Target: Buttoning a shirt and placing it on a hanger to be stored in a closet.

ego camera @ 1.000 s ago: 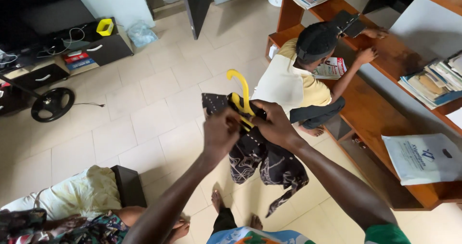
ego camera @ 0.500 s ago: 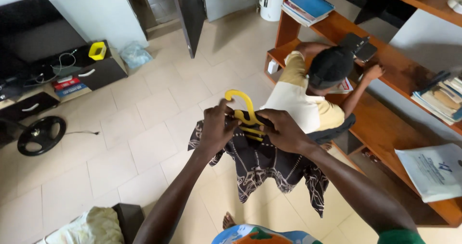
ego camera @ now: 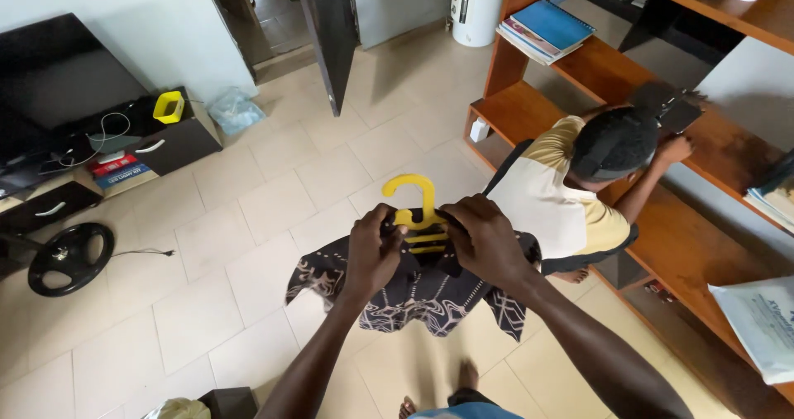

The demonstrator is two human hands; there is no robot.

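Observation:
A yellow plastic hanger (ego camera: 418, 212) is held up in front of me, hook upward. A dark patterned garment (ego camera: 413, 291) is draped over it and spreads out to both sides. My left hand (ego camera: 373, 252) grips the hanger's left shoulder through the cloth. On the right shoulder, my right hand (ego camera: 488, 239) is closed over cloth and hanger. The hanger's arms are hidden under the fabric and my fingers.
Another person (ego camera: 571, 191) sits on the floor at a wooden shelf unit (ego camera: 703, 138) on the right, which holds books (ego camera: 546, 26) and a white bag (ego camera: 765, 324). At left: a low black cabinet (ego camera: 124, 150), a yellow cup (ego camera: 169, 106), a steering wheel (ego camera: 59, 258). An open door (ego camera: 331, 30) stands behind.
The garment has spread wider over the hanger, and the hanger now stands upright and level. My view has shifted, so the seated person appears further right.

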